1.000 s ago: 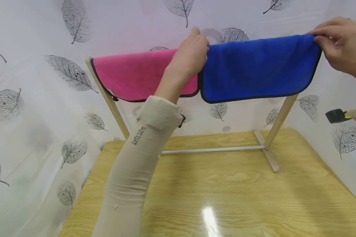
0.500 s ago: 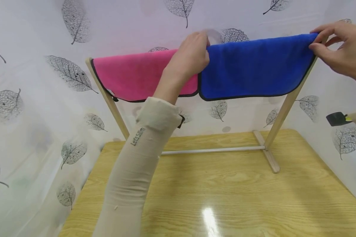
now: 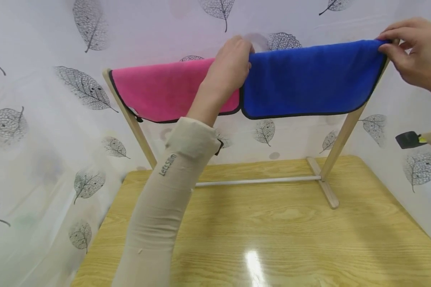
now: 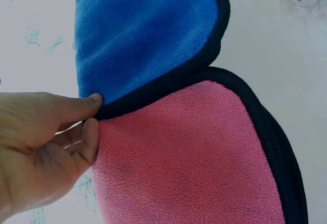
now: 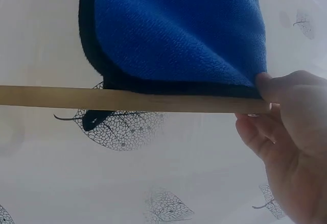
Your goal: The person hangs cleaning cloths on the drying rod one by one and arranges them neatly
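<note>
A blue towel [image 3: 308, 79] with black edging hangs folded over the top of a wooden rack, its left edge meeting a pink towel [image 3: 165, 89]. At the seam between them is my left hand [image 3: 229, 65]; in the left wrist view its thumb lies on the blue towel [image 4: 148, 25] and its fingers are by the black edging. My right hand [image 3: 416, 54] pinches the blue towel's upper right corner. In the right wrist view, that hand [image 5: 296, 122] has its thumb on the cloth at the end of the wooden post [image 5: 179, 100]. The rack's top rail is hidden under the towels.
The rack's right post [image 3: 341, 137] stands on a wooden foot [image 3: 323, 183], and a white lower bar [image 3: 258, 181] runs across. All of it stands on a wood-grain table [image 3: 272, 239]. Behind hangs a pale leaf-patterned sheet [image 3: 36, 159].
The blue towel's right edge has shifted left, uncovering more of the right post. My right hand's fingers spread half a second ago and have since drawn together. The left hand barely moved.
</note>
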The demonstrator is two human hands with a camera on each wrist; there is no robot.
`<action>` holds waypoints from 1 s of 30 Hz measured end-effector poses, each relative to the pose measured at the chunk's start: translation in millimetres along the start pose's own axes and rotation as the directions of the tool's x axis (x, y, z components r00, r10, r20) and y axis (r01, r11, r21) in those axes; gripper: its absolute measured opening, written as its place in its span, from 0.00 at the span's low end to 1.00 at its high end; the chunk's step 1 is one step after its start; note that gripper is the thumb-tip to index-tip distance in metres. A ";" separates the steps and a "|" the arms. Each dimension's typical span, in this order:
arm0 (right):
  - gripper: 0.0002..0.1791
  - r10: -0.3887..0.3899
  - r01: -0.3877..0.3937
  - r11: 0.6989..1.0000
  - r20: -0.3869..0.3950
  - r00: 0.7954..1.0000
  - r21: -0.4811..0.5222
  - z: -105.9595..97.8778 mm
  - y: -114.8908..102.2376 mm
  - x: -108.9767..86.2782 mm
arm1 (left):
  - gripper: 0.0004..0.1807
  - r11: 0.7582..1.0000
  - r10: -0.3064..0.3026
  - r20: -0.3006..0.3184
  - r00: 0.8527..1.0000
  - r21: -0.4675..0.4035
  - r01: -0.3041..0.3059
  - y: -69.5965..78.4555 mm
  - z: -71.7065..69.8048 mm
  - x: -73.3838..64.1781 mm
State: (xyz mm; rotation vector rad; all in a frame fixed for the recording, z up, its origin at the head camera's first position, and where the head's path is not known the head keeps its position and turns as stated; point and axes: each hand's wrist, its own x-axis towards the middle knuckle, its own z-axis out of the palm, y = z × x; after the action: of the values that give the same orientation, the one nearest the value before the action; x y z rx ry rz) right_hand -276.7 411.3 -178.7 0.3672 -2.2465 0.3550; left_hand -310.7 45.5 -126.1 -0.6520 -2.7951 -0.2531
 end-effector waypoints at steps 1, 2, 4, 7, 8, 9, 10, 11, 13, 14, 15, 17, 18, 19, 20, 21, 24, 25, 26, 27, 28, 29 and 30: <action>0.18 -0.001 0.001 1.000 0.009 1.000 -0.012 -0.1 -0.4 0.4 | 0.22 1.000 -0.004 -0.008 1.000 -0.006 0.004 0.1 0.6 0.1; 0.18 -0.002 0.002 1.000 0.020 1.000 -0.021 -0.1 -0.7 0.8 | 0.22 1.000 -0.007 -0.015 1.000 -0.011 0.006 0.2 1.0 0.3; 0.19 -0.004 0.005 0.999 0.043 0.999 -0.033 -0.4 -0.9 1.3 | 0.22 0.999 -0.019 -0.023 1.000 -0.027 0.018 0.6 0.9 1.2; 0.20 0.011 -0.008 0.999 0.078 0.997 -0.039 -1.1 -0.6 1.0 | 0.20 0.998 -0.035 -0.030 0.999 -0.045 0.034 1.0 0.2 2.6; 0.21 0.027 -0.024 0.999 0.088 0.996 -0.037 -1.4 -0.4 0.4 | 0.20 0.998 -0.040 -0.031 0.999 -0.049 0.038 1.2 -0.1 3.3; 0.21 0.041 -0.038 0.999 0.093 0.995 -0.033 -1.7 -0.2 -0.3 | 0.20 0.998 -0.044 -0.030 0.999 -0.050 0.043 1.4 -0.5 4.0; 0.22 0.061 -0.058 0.998 0.100 0.993 -0.028 -2.2 0.2 -1.0 | 0.19 0.998 -0.044 -0.033 0.998 -0.049 0.043 1.5 -0.6 4.3; 0.22 0.084 -0.082 0.996 0.111 0.990 -0.021 -2.8 0.9 -1.5 | 0.20 0.998 -0.048 -0.032 0.998 -0.050 0.046 1.7 -0.8 4.6; 0.23 0.126 -0.126 0.992 0.134 0.983 -0.008 -4.2 2.5 -2.2 | 0.20 0.997 -0.054 -0.030 0.998 -0.051 0.053 2.0 -0.8 4.8; 0.23 0.133 -0.135 0.991 0.130 0.983 0.003 -4.2 3.1 -2.6 | 0.21 0.997 -0.056 -0.030 0.998 -0.055 0.054 2.1 -0.7 4.6; 0.23 0.131 -0.133 0.991 0.123 0.984 0.012 -4.0 3.7 -2.4 | 0.21 0.997 -0.056 -0.030 0.998 -0.055 0.054 1.9 -0.4 4.1; 0.22 0.120 -0.124 0.992 0.114 0.986 0.029 -3.3 4.5 -1.2 | 0.22 0.997 -0.056 -0.027 0.998 -0.061 0.054 1.5 0.3 2.9; 0.21 0.104 -0.108 0.994 0.095 0.990 0.036 -2.3 4.3 -0.7 | 0.22 0.997 -0.052 -0.025 0.998 -0.061 0.051 0.9 0.5 2.3; 0.20 0.086 -0.089 0.995 0.074 0.994 0.044 -1.1 4.1 0.0 | 0.23 0.997 -0.049 -0.021 0.999 -0.059 0.048 0.2 0.6 1.6; 0.20 0.074 -0.077 0.996 0.056 0.996 0.053 -0.1 3.7 0.6 | 0.23 0.997 -0.048 -0.019 0.999 -0.063 0.047 -0.5 0.6 0.9; 0.20 0.071 -0.074 0.995 0.048 0.996 0.061 0.1 3.6 1.5 | 0.23 0.997 -0.049 -0.014 0.999 -0.062 0.048 -1.0 0.2 0.6; 0.20 0.068 -0.071 0.995 0.032 0.997 0.069 0.5 3.3 2.9 | 0.22 0.996 -0.045 -0.011 0.999 -0.072 0.044 -2.6 -0.7 0.4; 0.20 0.069 -0.071 0.995 0.032 0.997 0.067 0.3 3.4 3.1 | 0.22 0.996 -0.046 -0.011 0.999 -0.075 0.045 -2.8 -0.9 0.5; 0.20 0.073 -0.075 0.995 0.036 0.997 0.062 -0.1 3.5 3.0 | 0.22 0.996 -0.046 -0.014 0.999 -0.073 0.045 -2.9 -0.8 1.0; 0.20 0.071 -0.073 0.996 0.037 0.997 0.057 -0.3 3.6 2.9 | 0.21 0.997 -0.041 -0.018 0.999 -0.066 0.040 -2.9 -0.6 1.6; 0.21 0.073 -0.075 0.996 0.042 0.996 0.049 -0.7 3.6 2.6 | 0.21 0.997 -0.037 -0.022 0.999 -0.062 0.036 -2.6 -0.2 2.4; 0.21 0.077 -0.079 0.996 0.048 0.996 0.042 -1.2 3.8 2.3 | 0.21 0.998 -0.036 -0.026 0.999 -0.056 0.034 -2.2 0.1 3.2; 0.21 0.082 -0.084 0.996 0.056 0.995 0.034 -1.6 3.8 1.9 | 0.20 0.998 -0.035 -0.031 0.999 -0.051 0.033 -1.8 0.3 4.1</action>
State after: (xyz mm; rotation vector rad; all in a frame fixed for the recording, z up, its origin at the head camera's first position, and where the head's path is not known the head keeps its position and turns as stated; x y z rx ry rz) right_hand -278.2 415.1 -176.7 0.3063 -2.3157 0.4344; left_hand -315.1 45.7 -125.4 -0.6070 -2.7794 -0.3390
